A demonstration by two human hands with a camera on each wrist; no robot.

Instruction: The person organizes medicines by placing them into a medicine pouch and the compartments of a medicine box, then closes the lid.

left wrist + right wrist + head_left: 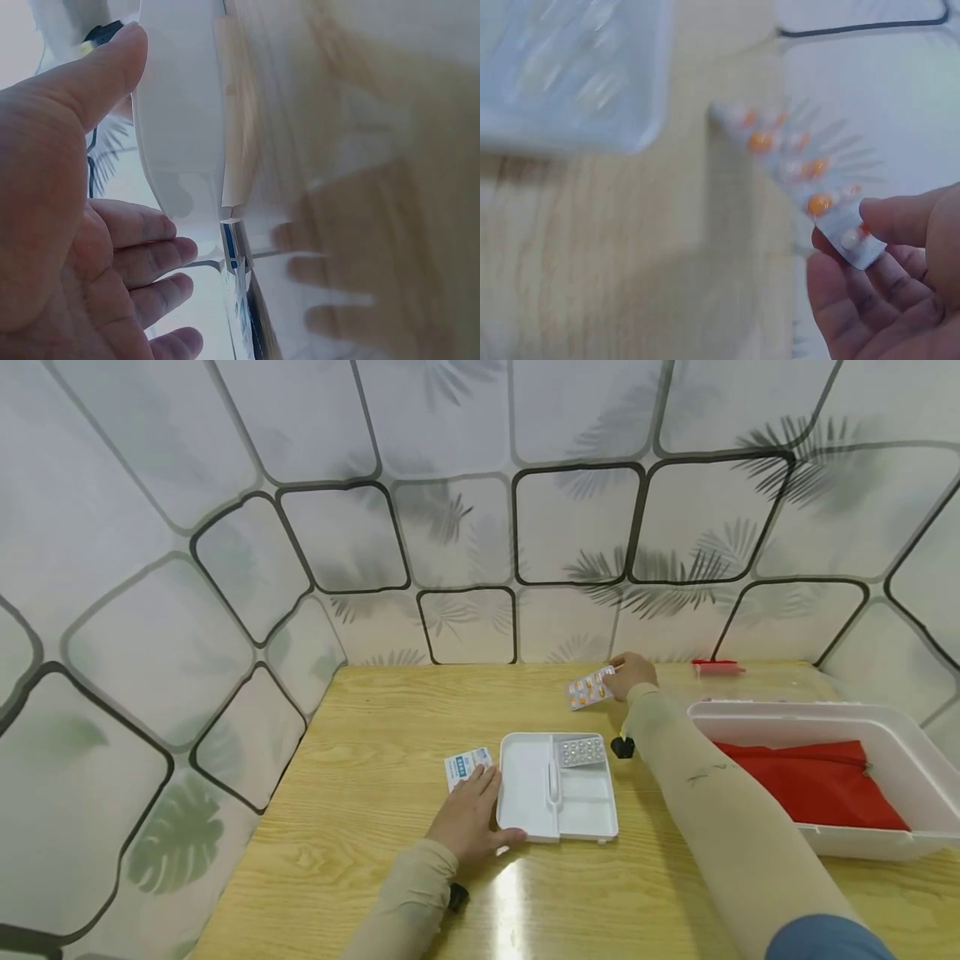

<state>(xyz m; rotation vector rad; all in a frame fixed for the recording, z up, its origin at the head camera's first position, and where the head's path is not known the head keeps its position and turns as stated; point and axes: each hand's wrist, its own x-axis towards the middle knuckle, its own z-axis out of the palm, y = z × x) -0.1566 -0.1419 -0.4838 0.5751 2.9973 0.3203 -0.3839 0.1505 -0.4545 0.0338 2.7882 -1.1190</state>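
Observation:
In the head view, a white divided case [527,785] lies on the table. A blister pack of round pills [582,752] sits in its upper right compartment. My left hand [471,814] rests at the case's left edge, fingers loosely extended, thumb by the near corner. A small white-and-blue medicine box [465,766] lies just beyond those fingers, partly covered by them. Past the case's far right corner, my right hand [632,677] pinches a capsule blister pack [588,690] by one end. The right wrist view shows its orange-and-white capsules, with the pack tilted above the wood.
At the right stands a white plastic bin [817,714] with a red fabric pouch [817,785] inside. Behind it, a red-pink item [717,667] lies near a clear lid-like sheet. A patterned curtain [465,543] closes off the table's far edge.

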